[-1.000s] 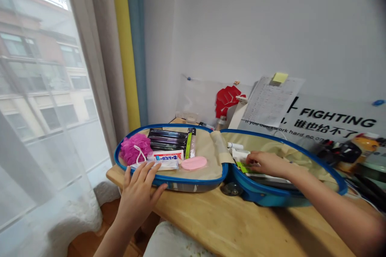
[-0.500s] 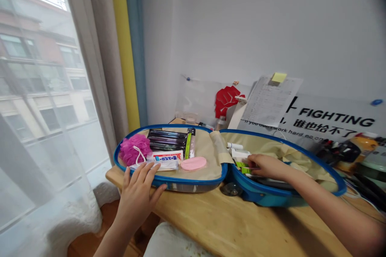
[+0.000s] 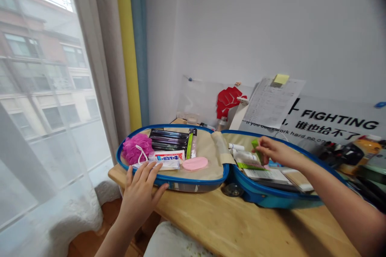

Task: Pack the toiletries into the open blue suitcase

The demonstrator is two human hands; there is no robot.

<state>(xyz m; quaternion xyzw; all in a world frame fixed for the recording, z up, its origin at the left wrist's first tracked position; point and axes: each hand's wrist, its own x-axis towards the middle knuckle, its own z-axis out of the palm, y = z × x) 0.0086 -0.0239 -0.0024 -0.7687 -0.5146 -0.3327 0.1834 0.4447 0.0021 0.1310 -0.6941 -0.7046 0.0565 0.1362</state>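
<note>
A blue suitcase (image 3: 193, 184) lies unfolded on the wooden desk, both halves facing up. Over its right half, my right hand (image 3: 276, 153) pinches a small flat green packet (image 3: 257, 151), tilted upright. Beneath are another green packet (image 3: 250, 166), white tubes (image 3: 244, 156), a white booklet-like item (image 3: 267, 175) and a tan-and-white bundle (image 3: 298, 179). My left hand (image 3: 141, 186) rests with fingers spread on the left half's front rim. Near it sit a purple bath puff (image 3: 135, 147), a toothpaste box (image 3: 169, 155), packaged toothbrushes (image 3: 169, 139) and a pink oval item (image 3: 195, 163).
Bottles and pens (image 3: 358, 154) crowd the desk's right end. Behind the suitcase, a clipped paper sheet (image 3: 273, 100) leans by the wall poster. Curtains (image 3: 111, 48) and a window are at left. A pale cushioned surface (image 3: 177, 241) is below the desk edge.
My right hand has risen out of the suitcase's right half with the green packet, uncovering items below. My left hand stays on the rim. The view has shifted slightly.
</note>
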